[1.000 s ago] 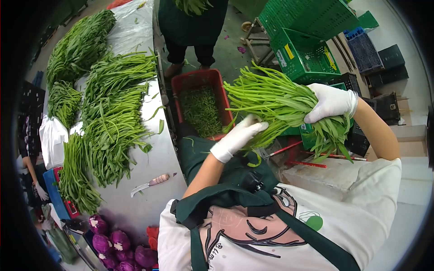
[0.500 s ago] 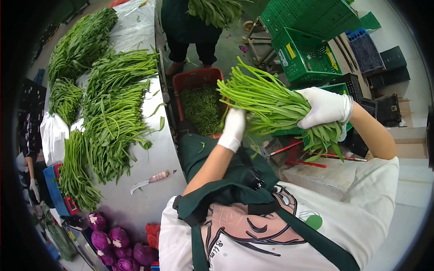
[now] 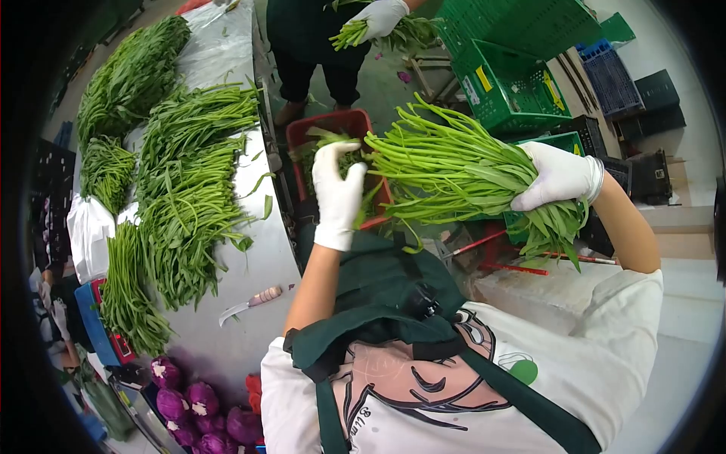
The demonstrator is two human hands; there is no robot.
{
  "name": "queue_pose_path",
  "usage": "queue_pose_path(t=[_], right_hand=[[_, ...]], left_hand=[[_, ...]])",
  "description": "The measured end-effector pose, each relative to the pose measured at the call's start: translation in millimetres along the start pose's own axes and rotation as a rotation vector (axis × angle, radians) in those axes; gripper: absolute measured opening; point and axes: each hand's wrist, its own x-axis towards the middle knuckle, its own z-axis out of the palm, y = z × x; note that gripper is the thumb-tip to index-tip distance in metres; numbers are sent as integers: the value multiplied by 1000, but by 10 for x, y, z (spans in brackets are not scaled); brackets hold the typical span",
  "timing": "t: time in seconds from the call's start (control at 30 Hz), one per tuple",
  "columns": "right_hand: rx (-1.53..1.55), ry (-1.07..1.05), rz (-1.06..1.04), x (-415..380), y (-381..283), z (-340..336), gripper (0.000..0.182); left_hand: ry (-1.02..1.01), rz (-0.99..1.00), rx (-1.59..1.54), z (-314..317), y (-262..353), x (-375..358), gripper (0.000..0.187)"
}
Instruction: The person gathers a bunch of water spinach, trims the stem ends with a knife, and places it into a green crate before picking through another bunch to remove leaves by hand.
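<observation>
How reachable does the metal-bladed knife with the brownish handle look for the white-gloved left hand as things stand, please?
Probably yes: the left hand looks open, and the knife lies uncovered on the grey metal table, with nothing visibly blocking the way.

the surface point(image 3: 246, 257) is of smooth metal and gives back the light softly; on its far end lies a thin plastic sheet point(image 3: 219, 47), wrinkled and glossy. on the hands point(image 3: 563, 175) are gloves point(image 3: 337, 200), white and rather matt. the apron point(image 3: 378, 276) is of matt cloth, with folds, and the shirt point(image 3: 575, 325) is of cloth also. the crates point(image 3: 514, 29) are of hard, perforated plastic; the tub point(image 3: 333, 121) looks plastic too. the knife point(image 3: 251, 303) has a smooth metal blade. the cabbages point(image 3: 243, 426) have glossy skin, and the held stems point(image 3: 439, 160) look smooth.
</observation>
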Motion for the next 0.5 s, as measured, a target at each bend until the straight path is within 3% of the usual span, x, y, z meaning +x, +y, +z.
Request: queue_pose_path(t=[0.07, 0.1, 0.23, 0.37, 0.47, 0.5], right_hand=[[5, -7, 57, 40, -23, -9, 56], [5, -16, 49, 61, -27, -14, 56], [-86, -40, 31, 85, 0, -63, 54], [-160, 10, -34, 42, -44, -18, 48], [-171, 56, -46, 26, -55, -11, 48], [-218, 39, -40, 47, -34, -25, 47]], left_hand=[[-167, 70, -30, -3, 557, 8, 18], [-130, 182, 2, 106, 570, -32, 17], [-533, -228, 54, 114, 581, -116, 34], [-229, -276, -140, 172, 644, -309, 59], [-322, -355, -298, 352, 179, -494, 41], [-579, -542, -334, 243, 385, -388, 40]])
